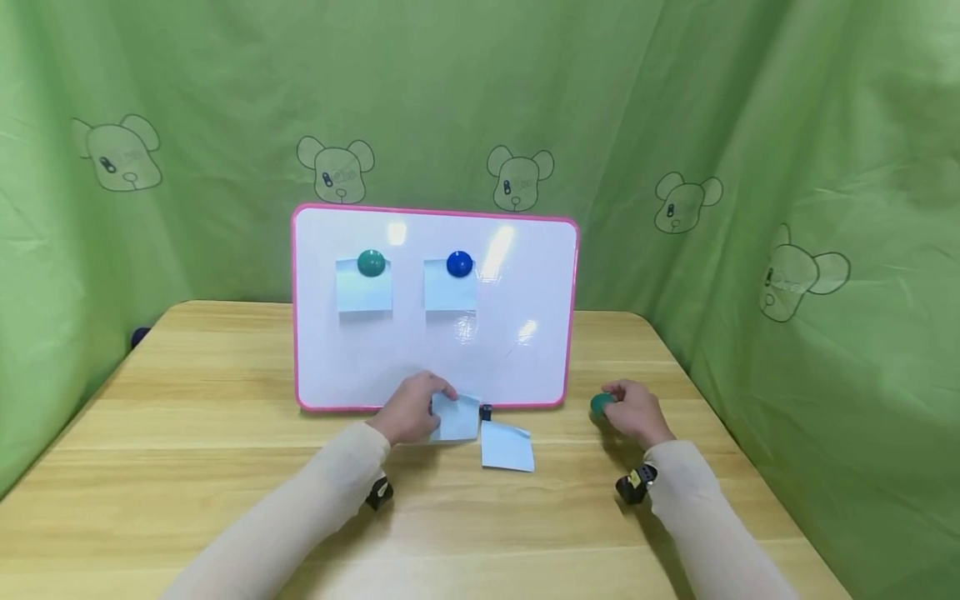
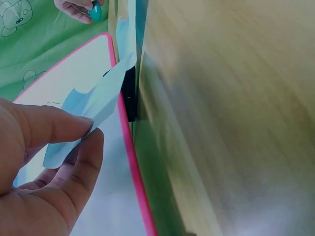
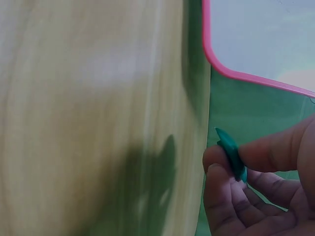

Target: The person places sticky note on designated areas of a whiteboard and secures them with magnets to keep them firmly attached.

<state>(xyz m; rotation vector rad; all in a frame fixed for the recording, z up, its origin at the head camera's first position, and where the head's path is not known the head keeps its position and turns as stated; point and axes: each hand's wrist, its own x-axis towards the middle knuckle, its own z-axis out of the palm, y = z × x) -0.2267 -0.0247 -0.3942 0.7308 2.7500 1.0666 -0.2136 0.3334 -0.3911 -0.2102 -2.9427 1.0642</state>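
Note:
My left hand (image 1: pixel 411 410) pinches a light blue sticky note (image 1: pixel 457 418) between thumb and fingers, in front of the whiteboard's lower edge. The left wrist view shows this note (image 2: pixel 101 96) bent in the grip. To the right of the board, my right hand (image 1: pixel 637 412) pinches a round green magnet (image 1: pixel 602 405), seen edge-on as a green disc (image 3: pixel 232 155) in the right wrist view. A pink-framed whiteboard (image 1: pixel 525 333) stands upright on the table. On it, a green magnet (image 1: pixel 371 263) and a blue magnet (image 1: pixel 460 264) each overlap the top of a blue note.
Another blue note (image 1: pixel 507 447) lies on the wooden table (image 1: pixel 150 467), just right of the held one. A small black piece (image 1: pixel 486 412) sits at the board's bottom edge. Green curtains (image 1: pixel 450 100) with bear drawings hang behind and along both sides.

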